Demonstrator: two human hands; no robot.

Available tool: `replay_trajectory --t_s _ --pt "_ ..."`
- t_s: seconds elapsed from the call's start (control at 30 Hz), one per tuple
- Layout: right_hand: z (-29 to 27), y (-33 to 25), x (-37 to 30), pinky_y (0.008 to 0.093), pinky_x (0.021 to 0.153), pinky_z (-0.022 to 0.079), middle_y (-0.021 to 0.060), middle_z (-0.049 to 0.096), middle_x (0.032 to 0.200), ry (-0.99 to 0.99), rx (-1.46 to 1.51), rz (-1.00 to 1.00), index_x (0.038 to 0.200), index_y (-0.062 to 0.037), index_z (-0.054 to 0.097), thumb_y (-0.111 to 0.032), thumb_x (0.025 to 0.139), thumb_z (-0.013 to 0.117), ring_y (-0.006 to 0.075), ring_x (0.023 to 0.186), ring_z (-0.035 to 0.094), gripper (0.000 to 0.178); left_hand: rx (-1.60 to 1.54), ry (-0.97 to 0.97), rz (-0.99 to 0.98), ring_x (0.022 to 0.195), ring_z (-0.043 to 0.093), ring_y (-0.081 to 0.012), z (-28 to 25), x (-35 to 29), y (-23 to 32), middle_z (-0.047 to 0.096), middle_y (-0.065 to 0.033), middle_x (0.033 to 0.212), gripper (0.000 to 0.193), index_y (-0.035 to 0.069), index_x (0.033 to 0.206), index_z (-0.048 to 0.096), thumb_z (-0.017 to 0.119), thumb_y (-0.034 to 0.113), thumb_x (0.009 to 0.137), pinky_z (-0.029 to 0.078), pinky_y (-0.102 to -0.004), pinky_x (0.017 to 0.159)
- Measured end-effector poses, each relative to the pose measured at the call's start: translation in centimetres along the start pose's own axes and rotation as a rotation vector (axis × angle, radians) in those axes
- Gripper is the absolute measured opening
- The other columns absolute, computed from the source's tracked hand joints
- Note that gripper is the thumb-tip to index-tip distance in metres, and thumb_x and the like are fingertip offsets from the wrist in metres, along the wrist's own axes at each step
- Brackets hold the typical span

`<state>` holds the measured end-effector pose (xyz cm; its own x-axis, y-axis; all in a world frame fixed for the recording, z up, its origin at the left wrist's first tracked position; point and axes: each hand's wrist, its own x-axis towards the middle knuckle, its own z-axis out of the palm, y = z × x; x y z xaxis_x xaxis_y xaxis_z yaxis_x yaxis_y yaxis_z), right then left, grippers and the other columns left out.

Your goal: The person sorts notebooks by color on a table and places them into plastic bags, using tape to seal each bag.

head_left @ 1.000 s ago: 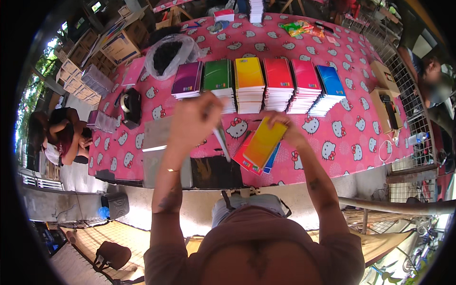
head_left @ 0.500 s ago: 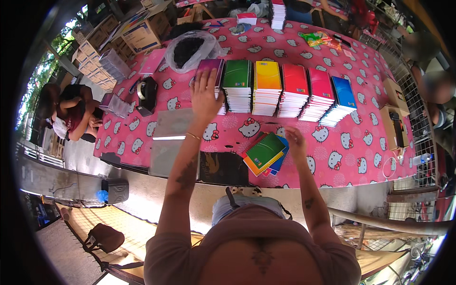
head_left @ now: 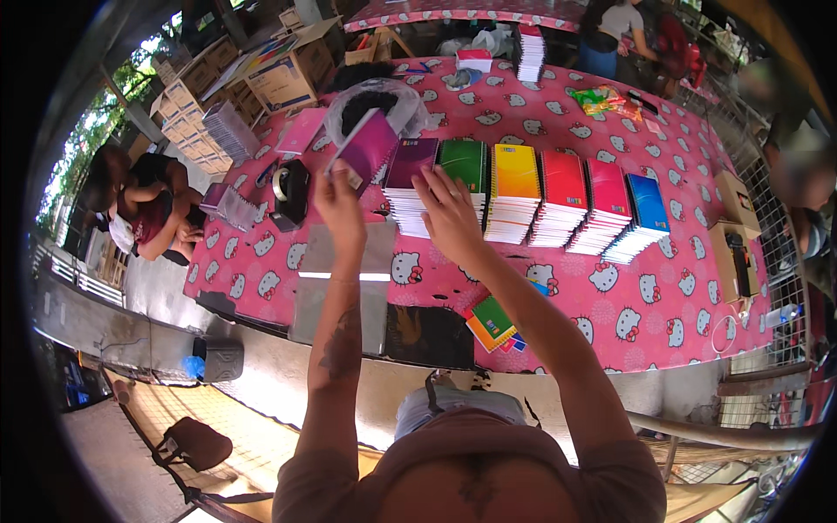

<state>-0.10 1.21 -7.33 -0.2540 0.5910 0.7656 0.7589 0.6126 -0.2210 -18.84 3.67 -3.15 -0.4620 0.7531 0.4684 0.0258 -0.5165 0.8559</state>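
My left hand (head_left: pixel 340 202) grips the lower corner of a purple spiral notebook (head_left: pixel 373 144), tilted up above the table. Beside it stands a tall stack of purple notebooks (head_left: pixel 411 161). My right hand (head_left: pixel 450 202), fingers spread, is over the near side of the purple stack and the neighbouring green notebook stack (head_left: pixel 465 157); whether it presses on them I cannot tell. Rightward in the row come stacks of yellow (head_left: pixel 513 170), red (head_left: pixel 562 179), pink (head_left: pixel 608 186) and blue notebooks (head_left: pixel 647 202). Under my right forearm lies a fanned pile topped by a green notebook (head_left: pixel 493 315), partly hidden.
A pink patterned cloth covers the table (head_left: pixel 558 301). A black tape dispenser (head_left: pixel 290 193) and a clear plastic bag (head_left: pixel 405 109) with dark contents stand left of the row. Cardboard boxes (head_left: pixel 283 83) are piled far left. A person (head_left: pixel 144 205) crouches at the left.
My left hand has lifted a purple notebook off its stack and moved left with it. My right hand has gone from the fanned pile up to the purple and green stacks.
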Motion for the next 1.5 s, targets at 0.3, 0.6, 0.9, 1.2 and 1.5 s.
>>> replay_trajectory --t_s 0.3,0.6,0.9,1.2,1.5 --pt "-4.6 -1.4 0.8 0.0378 0.086 0.048 0.0045 0.071 0.108 0.094 0.074 -0.003 0.112 -0.0115 0.068 -0.002 0.077 0.060 0.0225 0.102 0.066 0.037 -0.538 -0.048 -0.443 0.108 0.064 -0.0197 -7.5 0.7 3.5 0.065 -0.0089 0.122 0.038 0.001 0.131 0.053 0.055 0.024 0.102 0.050 -0.0351 0.094" --pt "-10.5 -6.5 -24.3 0.0428 0.100 0.044 0.0068 0.067 0.126 -0.275 -0.132 0.552 0.117 -0.0093 0.068 -0.006 0.084 0.068 0.0260 0.122 0.060 0.034 0.327 -1.056 0.450 0.126 0.047 -0.0424 -1.7 -20.0 -2.4 0.050 -0.0227 0.134 0.054 0.004 0.133 0.057 0.071 0.026 0.086 0.037 -0.0524 0.107" --pt "-9.2 -1.6 -25.2 0.0285 0.084 0.046 0.0020 0.061 0.102 0.357 0.694 1.508 0.118 -0.0020 0.057 -0.029 0.091 0.073 0.0108 0.096 0.057 0.041 0.531 -0.963 -0.127 0.111 0.059 -0.0339 2.7 -23.0 -8.7 0.060 -0.0186 0.119 0.056 0.001 0.131 0.055 0.069 0.037 0.091 0.047 -0.0437 0.094" --pt "-8.8 -0.6 -22.3 0.0320 0.080 0.053 0.0049 0.070 0.100 0.002 1.119 1.448 0.116 -0.0038 0.064 -0.026 0.083 0.080 0.0168 0.093 0.066 0.043 -0.272 -0.912 -1.229 0.089 0.065 -0.0187 2.1 -23.7 -8.9 0.066 -0.0066 0.099 0.035 0.005 0.119 0.060 0.066 0.022 0.089 0.053 -0.0355 0.082" --pt "-6.1 -3.8 -20.6 0.0392 0.083 0.060 0.0119 0.070 0.103 -0.335 1.618 1.755 0.117 -0.0042 0.060 -0.026 0.087 0.074 0.0231 0.091 0.070 0.039 0.641 -1.118 0.396 0.130 0.051 -0.0356 -11.9 -18.8 2.6 0.051 -0.0199 0.138 0.055 0.007 0.133 0.047 0.071 0.023 0.086 0.035 -0.0490 0.114"
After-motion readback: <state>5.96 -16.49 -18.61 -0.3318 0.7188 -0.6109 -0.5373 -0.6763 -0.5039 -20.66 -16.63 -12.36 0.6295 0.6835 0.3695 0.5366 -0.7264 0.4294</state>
